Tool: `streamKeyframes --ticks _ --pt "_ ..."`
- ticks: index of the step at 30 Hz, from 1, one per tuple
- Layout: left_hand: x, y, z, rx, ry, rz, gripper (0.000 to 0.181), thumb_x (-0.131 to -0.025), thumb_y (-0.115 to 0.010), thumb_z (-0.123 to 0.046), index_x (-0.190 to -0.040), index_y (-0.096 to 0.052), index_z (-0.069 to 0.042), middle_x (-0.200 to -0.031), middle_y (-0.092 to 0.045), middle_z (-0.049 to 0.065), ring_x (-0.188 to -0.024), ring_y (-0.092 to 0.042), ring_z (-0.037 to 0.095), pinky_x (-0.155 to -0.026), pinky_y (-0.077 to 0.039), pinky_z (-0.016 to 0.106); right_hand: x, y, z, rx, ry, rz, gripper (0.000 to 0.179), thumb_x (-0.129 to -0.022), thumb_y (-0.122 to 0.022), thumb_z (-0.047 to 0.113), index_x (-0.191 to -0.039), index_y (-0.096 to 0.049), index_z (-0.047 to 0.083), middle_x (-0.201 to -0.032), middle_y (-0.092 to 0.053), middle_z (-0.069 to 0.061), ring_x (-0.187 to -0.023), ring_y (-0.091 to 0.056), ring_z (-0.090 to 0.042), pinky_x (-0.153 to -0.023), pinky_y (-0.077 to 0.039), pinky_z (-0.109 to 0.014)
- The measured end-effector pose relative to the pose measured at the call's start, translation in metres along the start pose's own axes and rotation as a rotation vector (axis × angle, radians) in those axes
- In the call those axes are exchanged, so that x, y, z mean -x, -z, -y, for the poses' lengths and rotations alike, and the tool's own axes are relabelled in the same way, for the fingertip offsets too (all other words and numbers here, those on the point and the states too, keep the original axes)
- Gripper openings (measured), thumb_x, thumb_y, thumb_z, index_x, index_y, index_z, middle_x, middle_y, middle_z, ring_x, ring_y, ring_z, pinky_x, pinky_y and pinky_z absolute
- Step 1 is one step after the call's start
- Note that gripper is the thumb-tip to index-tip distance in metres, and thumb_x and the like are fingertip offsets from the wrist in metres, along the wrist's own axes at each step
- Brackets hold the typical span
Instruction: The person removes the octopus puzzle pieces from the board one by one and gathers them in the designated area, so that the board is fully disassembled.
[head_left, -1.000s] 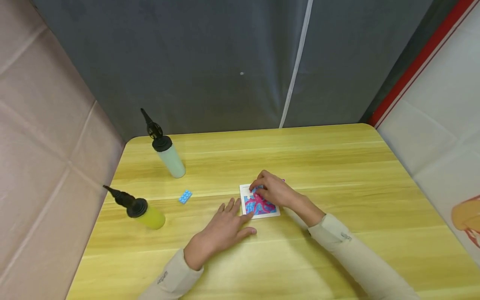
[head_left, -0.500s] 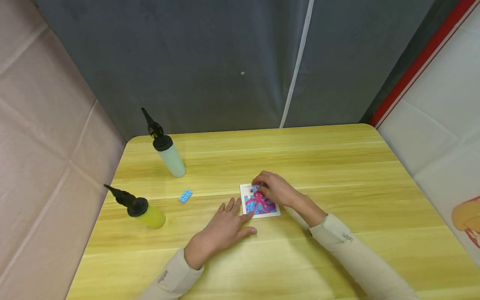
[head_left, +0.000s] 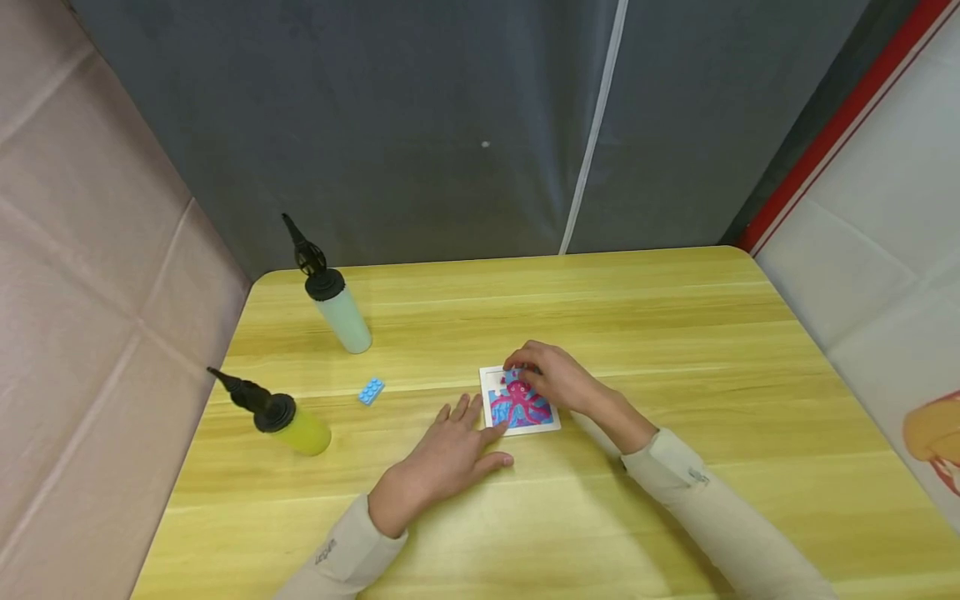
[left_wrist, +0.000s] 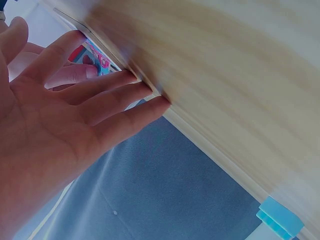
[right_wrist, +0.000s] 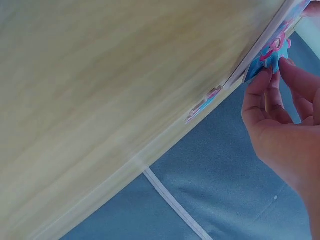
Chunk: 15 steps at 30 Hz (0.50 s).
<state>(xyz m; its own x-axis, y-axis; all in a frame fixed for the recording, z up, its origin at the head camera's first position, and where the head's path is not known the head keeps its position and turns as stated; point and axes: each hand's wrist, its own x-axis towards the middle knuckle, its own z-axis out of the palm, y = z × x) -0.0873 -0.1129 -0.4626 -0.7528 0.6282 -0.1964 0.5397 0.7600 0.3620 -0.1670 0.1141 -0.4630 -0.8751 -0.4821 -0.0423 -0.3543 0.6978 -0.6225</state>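
A small jigsaw puzzle (head_left: pixel 517 410) of a pink octopus on blue lies on the table in a white frame. My left hand (head_left: pixel 444 458) is spread out at its lower left, index fingertip on the frame's bottom edge; in the left wrist view that hand (left_wrist: pixel 65 102) has its fingertips down on the tabletop. Over the puzzle's upper right, my right hand (head_left: pixel 558 379) pinches a blue and pink puzzle piece (right_wrist: pixel 274 54) between thumb and fingers, tilted up from the frame. Another loose puzzle piece (right_wrist: pixel 203 105) lies on the table beside the frame, hidden by the right hand in the head view.
A light blue toy brick (head_left: pixel 371 392) lies left of the puzzle. Farther left are a pale green balloon pump (head_left: pixel 345 321) and a yellow balloon pump (head_left: pixel 303 432), both with black nozzles. Behind the wooden table (head_left: pixel 637 308) hangs a dark grey curtain (head_left: pixel 375 125).
My right hand has shifted slightly right over the puzzle's top, and the piece in its fingers moved with it. My left hand has stayed in place.
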Motion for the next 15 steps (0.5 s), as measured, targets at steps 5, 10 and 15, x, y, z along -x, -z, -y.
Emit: streamKeyframes --ticks 5,10,15 --pt "0.0009 0.0008 -0.0005 -0.002 0.001 0.0 0.059 -0.102 -0.052 -0.058 -0.145 -0.062 -0.018 -0.162 -0.035 0.03 -0.151 -0.033 0.051 -0.119 -0.032 0.067 -0.0004 0.0007 -0.0011 0.002 -0.008 -0.003 0.023 -0.101 -0.063 0.006 -0.121 -0.073 0.01 -0.11 -0.07 -0.002 -0.093 -0.061 -0.015 -0.087 -0.054 -0.035" --pt "0.0012 0.0009 -0.0005 -0.004 -0.003 -0.004 0.059 -0.102 -0.052 -0.058 -0.145 -0.062 -0.018 -0.162 -0.034 0.031 -0.151 -0.033 0.051 -0.119 -0.032 0.067 -0.0005 0.0012 -0.0028 0.007 -0.009 -0.004 0.021 -0.101 -0.063 0.007 -0.119 -0.074 0.01 -0.11 -0.072 -0.003 -0.095 -0.063 -0.015 -0.089 -0.055 -0.037" --pt "0.0005 0.0005 0.0 -0.003 -0.008 -0.005 0.058 -0.103 -0.053 -0.056 -0.145 -0.062 -0.017 -0.162 -0.035 0.031 -0.151 -0.033 0.052 -0.118 -0.033 0.067 -0.0003 0.0027 -0.0025 0.019 -0.001 -0.003 0.021 -0.101 -0.063 0.007 -0.118 -0.075 0.011 -0.107 -0.072 -0.002 -0.092 -0.062 -0.014 -0.086 -0.054 -0.035"
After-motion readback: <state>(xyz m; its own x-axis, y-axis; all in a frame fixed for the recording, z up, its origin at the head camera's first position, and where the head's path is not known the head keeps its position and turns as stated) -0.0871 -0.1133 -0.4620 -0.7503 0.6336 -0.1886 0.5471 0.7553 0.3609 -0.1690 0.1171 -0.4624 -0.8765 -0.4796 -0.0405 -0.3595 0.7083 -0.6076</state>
